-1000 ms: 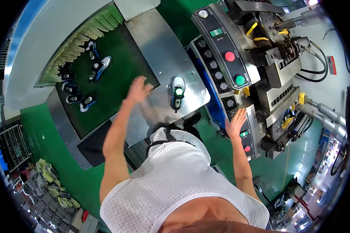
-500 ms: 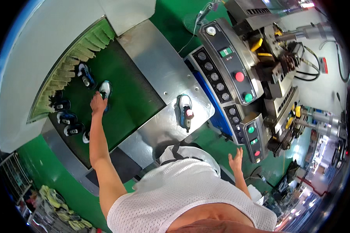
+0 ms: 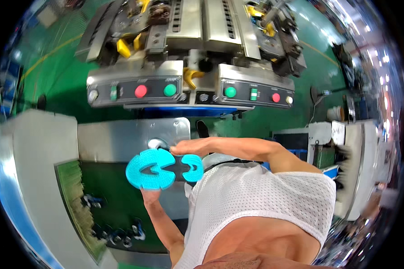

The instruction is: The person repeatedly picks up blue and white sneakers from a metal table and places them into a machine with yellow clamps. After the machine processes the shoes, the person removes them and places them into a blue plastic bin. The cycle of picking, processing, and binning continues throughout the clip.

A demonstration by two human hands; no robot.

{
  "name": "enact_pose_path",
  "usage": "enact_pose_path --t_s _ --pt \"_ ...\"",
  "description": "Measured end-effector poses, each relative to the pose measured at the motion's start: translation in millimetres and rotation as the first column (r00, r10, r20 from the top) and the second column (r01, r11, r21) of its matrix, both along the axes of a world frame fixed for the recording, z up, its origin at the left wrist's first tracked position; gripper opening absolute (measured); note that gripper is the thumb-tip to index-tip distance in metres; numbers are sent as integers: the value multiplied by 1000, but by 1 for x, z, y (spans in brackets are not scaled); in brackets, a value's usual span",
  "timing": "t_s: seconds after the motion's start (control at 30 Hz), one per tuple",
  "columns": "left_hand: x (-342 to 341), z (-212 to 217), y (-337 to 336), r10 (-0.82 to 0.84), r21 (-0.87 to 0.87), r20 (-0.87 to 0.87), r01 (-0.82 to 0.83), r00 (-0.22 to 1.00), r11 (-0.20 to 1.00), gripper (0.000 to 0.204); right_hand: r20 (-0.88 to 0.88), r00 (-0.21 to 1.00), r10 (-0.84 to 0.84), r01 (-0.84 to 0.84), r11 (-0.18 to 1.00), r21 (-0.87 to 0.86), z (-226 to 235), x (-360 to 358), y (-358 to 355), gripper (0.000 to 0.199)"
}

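Observation:
A shoe [image 3: 150, 169] is turned so that its turquoise sole faces up, with a separate turquoise heel piece behind the forefoot. My left hand [image 3: 151, 194] grips it from underneath, its fingers mostly hidden by the sole. Just past the sole's far edge, the rounded silvery-white toe of a second shoe [image 3: 157, 143] shows on the metal ledge [image 3: 114, 136]. Beside that toe my right hand [image 3: 183, 147] reaches in from the right; its fingertips are at a dark part there, and the sole hides their grip.
A green conveyor belt [image 3: 114, 181] lies at left, with several shoes [image 3: 125, 236] near its fringed curtain [image 3: 76, 201]. Ahead stands a two-station press machine with control panels [image 3: 137, 89] carrying red and green buttons. Another fringed machine [image 3: 354, 175] stands at right.
My view has turned rightward to face the press. My left hand has come from the belt to the ledge with a shoe, sole up. My right hand has moved in beside the ledge shoe.

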State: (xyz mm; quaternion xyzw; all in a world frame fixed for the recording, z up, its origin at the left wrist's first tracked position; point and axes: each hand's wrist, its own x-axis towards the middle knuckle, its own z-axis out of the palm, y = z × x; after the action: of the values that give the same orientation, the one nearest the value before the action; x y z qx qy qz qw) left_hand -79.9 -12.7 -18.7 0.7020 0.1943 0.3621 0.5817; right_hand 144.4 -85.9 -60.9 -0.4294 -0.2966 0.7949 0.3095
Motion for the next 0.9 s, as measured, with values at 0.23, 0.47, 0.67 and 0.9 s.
enact_pose_path --t_s 0.23,0.47,0.67,0.9 --pt "131 33 24 -35 -293 -129 -4 991 956 48 -461 832 -308 393 914 99 18 94 -13 51" --pt "176 -5 25 149 -233 -128 -176 980 956 36 -308 752 -583 631 772 79 21 191 -53 70" --pt "181 -4 33 115 -192 -244 -164 963 968 35 -396 674 -624 717 681 149 66 201 -60 66" --pt "161 -1 51 148 -86 -287 -180 946 980 32 -467 586 -662 767 640 55 59 170 -49 57"
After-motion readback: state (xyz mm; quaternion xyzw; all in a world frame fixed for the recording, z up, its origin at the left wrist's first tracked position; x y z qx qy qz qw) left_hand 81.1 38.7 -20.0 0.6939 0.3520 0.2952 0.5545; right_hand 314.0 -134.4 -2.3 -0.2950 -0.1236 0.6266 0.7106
